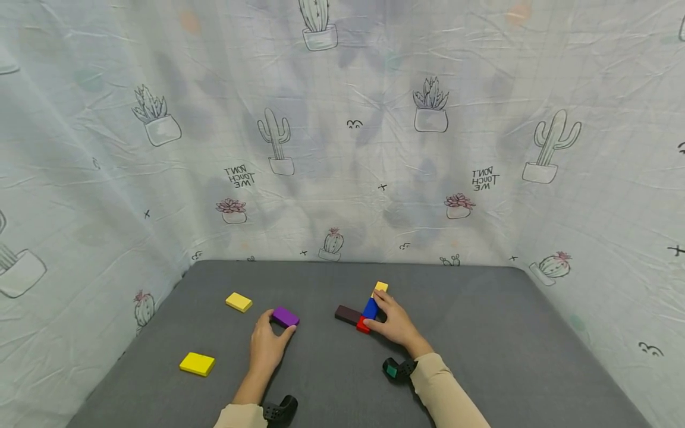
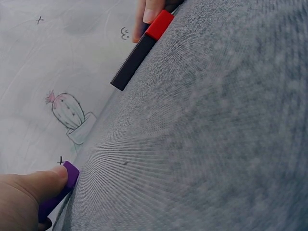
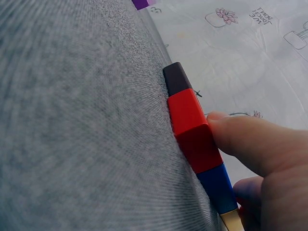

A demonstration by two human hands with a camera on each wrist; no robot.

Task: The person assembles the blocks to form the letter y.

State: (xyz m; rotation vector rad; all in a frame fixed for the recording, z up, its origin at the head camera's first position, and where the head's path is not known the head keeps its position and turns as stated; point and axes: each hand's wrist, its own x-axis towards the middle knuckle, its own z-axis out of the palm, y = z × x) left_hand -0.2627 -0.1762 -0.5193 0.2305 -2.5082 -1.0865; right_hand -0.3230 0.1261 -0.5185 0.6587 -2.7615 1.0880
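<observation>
Nearest my head camera I see two black wrist-worn camera units, one (image 1: 280, 410) under the left forearm and one (image 1: 397, 368) by the right wrist, both low over the grey bench (image 1: 481, 356). Both forearms reach forward from beige sleeves, palms down.

My left hand (image 1: 267, 345) lies low on the bench with its fingers curled round the near end of a purple block (image 1: 285, 317); in the left wrist view the thumb (image 2: 33, 187) presses against the block's purple edge (image 2: 71, 173), so I read it as grasping the block, which lies flat on the bench left of centre.

My right hand (image 1: 393, 324) angles inward from the right, fingers bent over a row of flat blocks. The thumb (image 3: 250, 139) pushes on the side of the red block (image 3: 190, 122), and the fingers rest along the blue block (image 1: 370, 308). A dark brown block (image 1: 348, 314) touches the red one and juts off to the left, while a small yellow block (image 1: 380, 288) sits at the far end of the blue one. All four lie flat, touching.

Two more yellow blocks lie apart on the left: one (image 1: 238, 302) farther back, one (image 1: 197, 364) nearer the bench's front-left edge. A cactus-print cloth (image 1: 342, 148) hangs behind.
</observation>
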